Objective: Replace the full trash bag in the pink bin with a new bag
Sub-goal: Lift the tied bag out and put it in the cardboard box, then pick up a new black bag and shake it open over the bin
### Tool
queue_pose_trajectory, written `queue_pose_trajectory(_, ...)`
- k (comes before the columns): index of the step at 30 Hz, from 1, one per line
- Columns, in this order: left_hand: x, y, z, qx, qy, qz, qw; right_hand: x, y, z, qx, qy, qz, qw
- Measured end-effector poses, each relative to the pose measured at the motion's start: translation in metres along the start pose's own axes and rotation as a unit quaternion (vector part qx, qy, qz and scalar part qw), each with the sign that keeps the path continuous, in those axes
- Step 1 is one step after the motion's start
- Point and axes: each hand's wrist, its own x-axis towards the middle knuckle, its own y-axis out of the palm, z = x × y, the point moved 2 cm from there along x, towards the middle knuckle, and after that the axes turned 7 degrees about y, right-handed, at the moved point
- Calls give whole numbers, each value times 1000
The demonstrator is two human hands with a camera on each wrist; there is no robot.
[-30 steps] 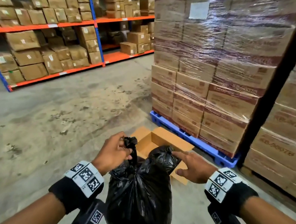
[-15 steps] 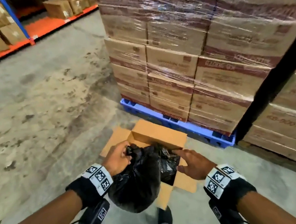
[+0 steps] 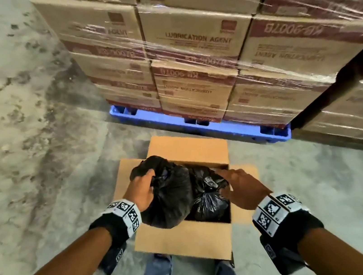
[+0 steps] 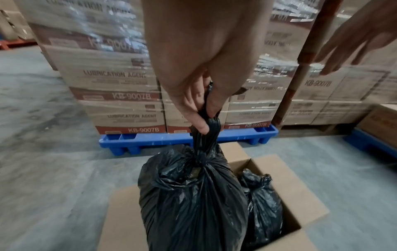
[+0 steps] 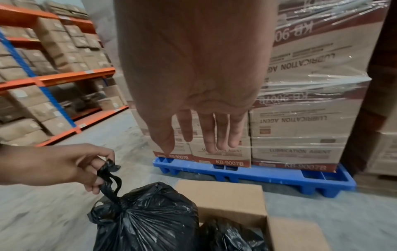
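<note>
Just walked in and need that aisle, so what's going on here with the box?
A person is lowering a tied black trash bag into an open cardboard box on the floor. Their left hand grips its knotted neck. Their right hand hovers open over a smaller tied bag already inside.

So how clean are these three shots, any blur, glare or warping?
Head view: streaky glare on the shrink-wrapped cartons, soft edges. Left wrist view: floor and cartons smeared, tied black bag fairly sharp, left hand looms large. Right wrist view: right hand oversized and soft, shelving leans.
</note>
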Motion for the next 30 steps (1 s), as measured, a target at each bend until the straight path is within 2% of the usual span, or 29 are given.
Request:
queue_pose_trajectory(3, 47, 14, 36, 37, 11, 55, 998, 28, 18, 0, 18, 46, 0, 999)
queue_pose_trajectory(6, 62, 31, 58, 69, -10, 119, 990, 30, 31, 4, 31, 70, 25, 997)
queue_pose_trajectory(9, 63, 39, 56, 101, -5, 159, 982, 21, 33, 4, 43, 84, 48, 994)
queue_pose_trajectory(12, 59, 39, 31, 153, 58, 171, 972, 10, 25, -5, 65, 102, 20, 992)
queue_pose_trajectory(15, 48, 30, -21, 176, 131, 177, 960, -15, 17, -17, 84, 123, -55, 987)
queue_pose_trajectory(20, -2, 28, -162, 168, 316, 158, 920, -100, 12, -61, 102, 147, -169, 969)
queue_pose_trajectory(23, -52, 53, -258, 172, 419, 137, 881, -182, 18, -114, 123, 177, -242, 946)
queue_pose_trajectory(25, -85, 71, -309, 173, 457, 137, 862, -231, 27, -151, 132, 198, -277, 931)
queue_pose_trajectory(28, -157, 124, -397, 175, 532, 129, 819, -342, 56, -225, 144, 246, -334, 899)
queue_pose_trajectory(30, -202, 154, -441, 172, 560, 121, 802, -408, 77, -264, 151, 275, -342, 886)
